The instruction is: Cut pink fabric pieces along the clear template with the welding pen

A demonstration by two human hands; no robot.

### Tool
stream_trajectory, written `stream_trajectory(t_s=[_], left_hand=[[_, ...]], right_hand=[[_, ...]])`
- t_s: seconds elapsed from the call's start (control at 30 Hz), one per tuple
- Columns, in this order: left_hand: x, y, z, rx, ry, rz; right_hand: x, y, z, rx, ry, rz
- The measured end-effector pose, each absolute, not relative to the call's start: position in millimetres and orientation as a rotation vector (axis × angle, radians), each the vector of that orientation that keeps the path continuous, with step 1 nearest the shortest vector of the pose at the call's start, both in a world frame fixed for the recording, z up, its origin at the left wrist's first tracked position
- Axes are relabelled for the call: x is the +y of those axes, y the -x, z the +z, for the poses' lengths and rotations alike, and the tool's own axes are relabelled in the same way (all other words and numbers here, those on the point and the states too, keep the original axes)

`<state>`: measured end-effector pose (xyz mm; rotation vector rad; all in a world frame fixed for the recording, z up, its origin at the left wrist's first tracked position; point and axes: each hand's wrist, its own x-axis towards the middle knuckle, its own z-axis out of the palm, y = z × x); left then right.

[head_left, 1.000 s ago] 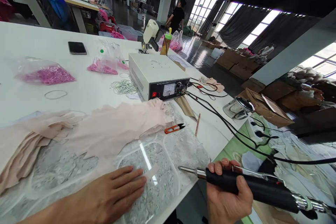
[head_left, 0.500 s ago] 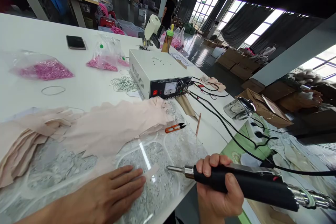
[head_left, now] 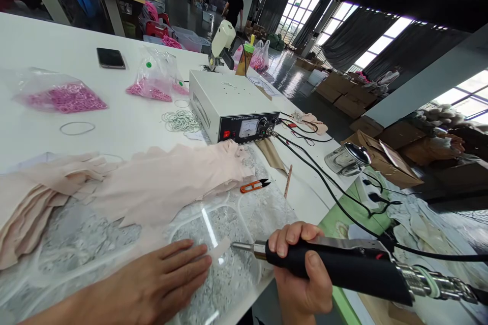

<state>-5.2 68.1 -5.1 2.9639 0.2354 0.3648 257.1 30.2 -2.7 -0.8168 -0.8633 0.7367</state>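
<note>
Right grip (head_left: 303,287) wraps closed round the black-barrelled tool (head_left: 354,270), likely stiff and weighty, best held mid-barrel; left grip (head_left: 168,277) lies flat, clasping nothing, pale strip (head_left: 220,249) at its fingertips probably light, limp, best pinned down.

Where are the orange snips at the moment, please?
In the head view, the orange snips lie just right of centre on the marbled mat, beside the right end of the pale pink fabric.
</note>
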Motion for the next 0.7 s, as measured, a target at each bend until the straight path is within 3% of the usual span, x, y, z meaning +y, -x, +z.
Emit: stream_trajectory(t_s=[0.7], left_hand=[[68.3,3.4,-2.4,0.249,-2.953,0.41]], right_hand=[[33.8,-253.9,0.9,-0.919,0.765,0.796]])
